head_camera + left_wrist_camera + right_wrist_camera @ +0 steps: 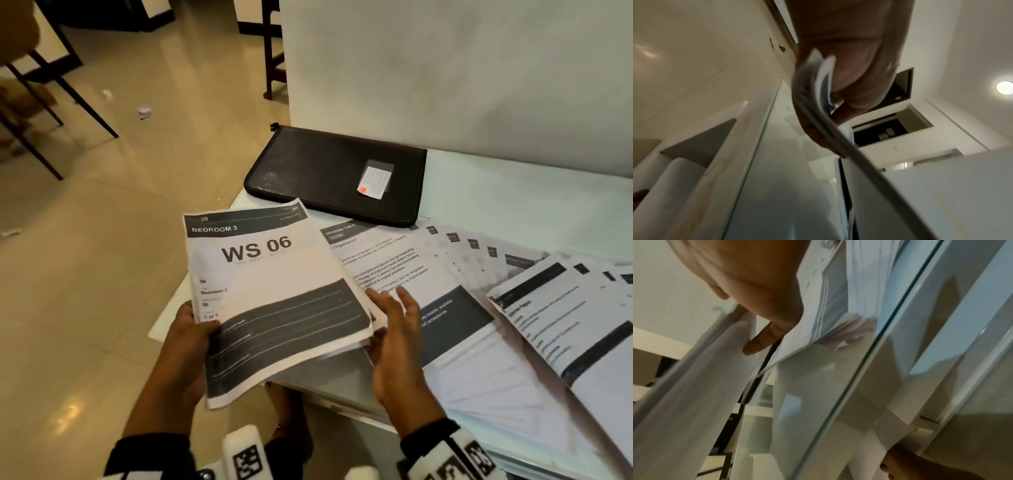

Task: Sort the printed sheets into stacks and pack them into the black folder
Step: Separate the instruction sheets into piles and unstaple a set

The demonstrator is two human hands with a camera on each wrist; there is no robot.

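My left hand [186, 334] grips a stack of printed sheets [274, 301] by its left edge, thumb curled over the cover page reading "WS 06", holding it up over the near corner of the table [513, 192], while my right hand [399, 346] sits at the stack's right edge with fingers straight and spread, holding nothing. On the table to the right I see more printed sheets fanned out [462, 274] in overlapping rows, and the black folder [325, 164] lies flat and closed at the far end, just beyond them, near the wall
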